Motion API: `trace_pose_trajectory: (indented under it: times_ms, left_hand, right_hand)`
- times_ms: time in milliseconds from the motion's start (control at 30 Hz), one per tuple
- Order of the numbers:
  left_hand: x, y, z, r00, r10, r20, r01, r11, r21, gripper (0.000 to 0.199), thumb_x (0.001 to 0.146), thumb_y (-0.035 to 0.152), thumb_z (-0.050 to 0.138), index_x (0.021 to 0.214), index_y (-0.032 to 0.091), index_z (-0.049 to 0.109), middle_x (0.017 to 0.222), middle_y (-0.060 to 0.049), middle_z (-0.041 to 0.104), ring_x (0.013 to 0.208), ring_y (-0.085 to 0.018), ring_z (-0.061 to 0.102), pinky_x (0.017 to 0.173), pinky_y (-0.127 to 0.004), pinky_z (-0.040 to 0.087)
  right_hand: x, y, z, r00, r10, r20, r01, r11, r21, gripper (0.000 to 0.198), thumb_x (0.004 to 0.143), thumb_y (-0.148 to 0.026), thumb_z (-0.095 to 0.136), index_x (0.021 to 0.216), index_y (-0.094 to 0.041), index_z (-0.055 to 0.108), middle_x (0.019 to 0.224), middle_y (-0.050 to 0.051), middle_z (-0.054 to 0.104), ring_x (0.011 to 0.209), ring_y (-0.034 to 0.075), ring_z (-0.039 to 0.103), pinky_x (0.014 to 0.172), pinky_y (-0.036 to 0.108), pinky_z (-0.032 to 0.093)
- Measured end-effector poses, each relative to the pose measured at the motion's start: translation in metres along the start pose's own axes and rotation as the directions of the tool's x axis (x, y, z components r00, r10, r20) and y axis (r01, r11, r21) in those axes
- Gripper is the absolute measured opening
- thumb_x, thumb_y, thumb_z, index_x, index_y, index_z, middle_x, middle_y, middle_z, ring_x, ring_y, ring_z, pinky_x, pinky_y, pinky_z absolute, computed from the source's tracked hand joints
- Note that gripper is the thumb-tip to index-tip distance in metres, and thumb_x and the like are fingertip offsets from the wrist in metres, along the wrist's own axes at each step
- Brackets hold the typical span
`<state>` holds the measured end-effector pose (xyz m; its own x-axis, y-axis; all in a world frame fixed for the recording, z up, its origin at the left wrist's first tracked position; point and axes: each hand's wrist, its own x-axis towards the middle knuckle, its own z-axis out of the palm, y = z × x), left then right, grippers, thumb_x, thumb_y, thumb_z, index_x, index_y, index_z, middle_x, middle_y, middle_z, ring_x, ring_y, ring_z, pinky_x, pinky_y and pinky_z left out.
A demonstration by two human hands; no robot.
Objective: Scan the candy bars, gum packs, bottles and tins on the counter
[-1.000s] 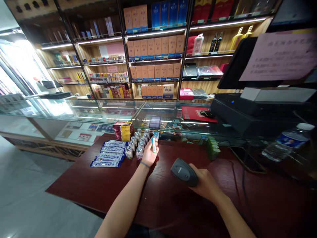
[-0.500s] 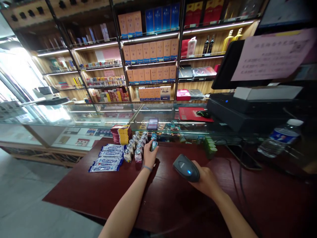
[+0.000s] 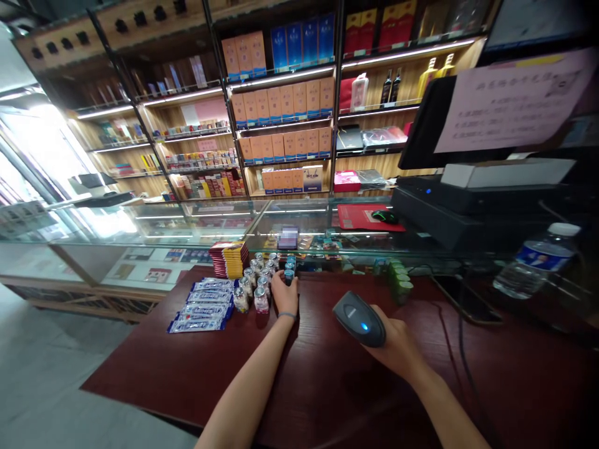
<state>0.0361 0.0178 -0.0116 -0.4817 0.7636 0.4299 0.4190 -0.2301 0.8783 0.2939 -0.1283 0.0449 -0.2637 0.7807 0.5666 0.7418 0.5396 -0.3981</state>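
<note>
My left hand [image 3: 285, 298] is closed around a small blue container [image 3: 289, 275] at the near end of a short row of similar blue ones. Part of that container is hidden by my fingers. Just left of the hand stand several small clear jars [image 3: 261, 300] with silver lids, grouped in rows. In my right hand [image 3: 397, 342] is a dark grey barcode scanner [image 3: 359, 318], held above the table with its blue light on. Blue-and-white packets [image 3: 203, 307] lie overlapping at the left, with a stack of red and yellow packs [image 3: 229, 259] behind them.
Green cylindrical containers [image 3: 400, 284] stand in a row at the glass counter's edge. Right of them lie a phone [image 3: 463, 299] and a cable, near a water bottle [image 3: 536, 262]. A monitor [image 3: 428, 125] rises behind. A mouse [image 3: 384, 216] rests on a red mat [image 3: 355, 218].
My left hand has moved slightly down; the blue container in it, tilted with its side showing before, now stands more upright in line with the others. The scanner has shifted slightly right.
</note>
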Motion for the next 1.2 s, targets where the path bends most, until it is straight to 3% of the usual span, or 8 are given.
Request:
trace_pose_trajectory:
  times_ms: [200,500,733,867,1033,1200]
  left_hand:
    - [0.002,-0.001,0.008,0.999,0.023,-0.031,-0.02,0.996,0.089,0.031,0.077,0.018,0.076,0.101,0.017,0.057,0.1,-0.007,0.059,0.099,-0.024,0.059,0.094,-0.043,0.048]
    - [0.0,-0.008,0.01,0.998,0.054,-0.034,-0.049,0.992,0.115,0.041,0.079,0.022,0.075,0.114,0.016,0.056,0.111,-0.012,0.06,0.11,-0.029,0.057,0.101,-0.049,0.046]
    - [-0.01,0.004,0.002,0.966,0.244,-0.079,-0.232,0.963,0.138,0.063,0.081,0.031,0.075,0.136,0.016,0.048,0.131,-0.018,0.051,0.129,-0.034,0.047,0.112,-0.057,0.038]
    - [-0.016,0.013,0.0,0.919,0.388,-0.076,-0.379,0.919,0.111,0.06,0.087,0.034,0.071,0.139,0.016,0.047,0.133,-0.018,0.047,0.131,-0.033,0.044,0.113,-0.055,0.038]
    - [-0.029,0.035,0.019,0.853,0.518,0.06,-0.517,0.856,-0.029,0.05,0.091,0.032,0.065,0.137,0.019,0.049,0.128,-0.015,0.051,0.126,-0.029,0.05,0.111,-0.052,0.041]
    - [-0.045,0.069,0.068,0.82,0.479,0.313,-0.448,0.878,-0.169,0.047,0.092,0.022,0.059,0.138,0.022,0.051,0.132,-0.014,0.05,0.129,-0.028,0.049,0.113,-0.05,0.041]
  right_hand:
    - [-0.001,0.0,0.001,0.998,0.05,-0.024,-0.049,0.998,0.039,0.029,0.079,-0.023,0.057,0.107,-0.025,0.053,0.072,-0.001,0.074,0.063,0.024,0.075,0.054,0.027,0.045]
    - [-0.001,0.001,0.002,0.997,0.067,0.025,-0.068,0.994,0.082,0.03,0.081,-0.023,0.058,0.111,-0.025,0.052,0.076,0.0,0.075,0.068,0.023,0.075,0.058,0.026,0.047]
    - [-0.004,0.013,0.002,0.985,0.155,-0.08,-0.152,0.988,0.038,0.035,0.076,-0.026,0.062,0.111,-0.025,0.054,0.071,-0.001,0.074,0.062,0.024,0.075,0.055,0.026,0.049]
    - [-0.006,0.023,-0.002,0.934,0.273,-0.229,-0.275,0.961,0.023,0.039,0.074,-0.031,0.064,0.111,-0.025,0.057,0.073,0.002,0.075,0.066,0.026,0.076,0.058,0.028,0.051]
    - [-0.006,0.038,-0.017,0.848,0.339,-0.407,-0.39,0.919,-0.048,0.035,0.075,-0.039,0.063,0.106,-0.024,0.058,0.067,0.002,0.073,0.062,0.026,0.073,0.056,0.03,0.05]
    - [-0.01,0.052,-0.04,0.806,0.286,-0.519,-0.442,0.874,-0.205,0.03,0.08,-0.04,0.061,0.104,-0.021,0.059,0.074,0.008,0.075,0.065,0.027,0.073,0.056,0.032,0.051]
